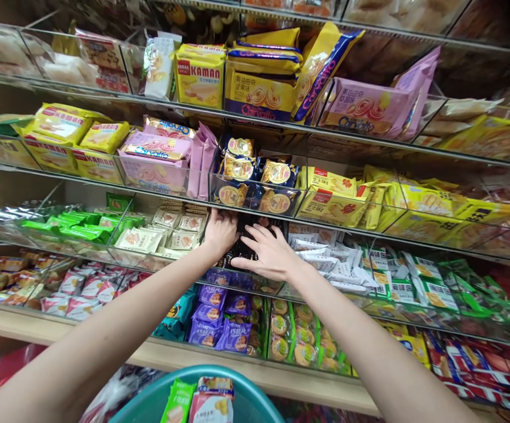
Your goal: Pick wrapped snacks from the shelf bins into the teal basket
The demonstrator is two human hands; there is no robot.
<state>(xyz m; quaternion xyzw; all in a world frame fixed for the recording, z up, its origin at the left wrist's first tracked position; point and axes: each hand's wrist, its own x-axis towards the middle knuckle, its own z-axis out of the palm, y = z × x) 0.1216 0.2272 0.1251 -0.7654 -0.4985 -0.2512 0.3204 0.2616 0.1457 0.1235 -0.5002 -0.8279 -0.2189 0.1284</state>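
Observation:
My left hand [222, 232] and my right hand [269, 251] both reach into a shelf compartment of black packets [244, 251]. The right fingers are spread over the packets, palm down, with no packet visibly held. Beside it, my left hand rests at the compartment's left side, fingers extended inward and their tips partly hidden. Cream-coloured wrapped snacks [143, 239] lie left of the hands; white packets [325, 258] lie to the right. Directly above are dark blue round-cookie packs [238, 168].
A teal basin [143, 405] below holds a green packet [178, 401] and a white-pink packet [211, 406]. Clear shelf fronts and dividers edge the compartments. Purple cookie packets [206, 314] sit one tier lower, above a wooden ledge [180, 355]. Yellow and pink biscuit packs [155, 158] fill higher tiers.

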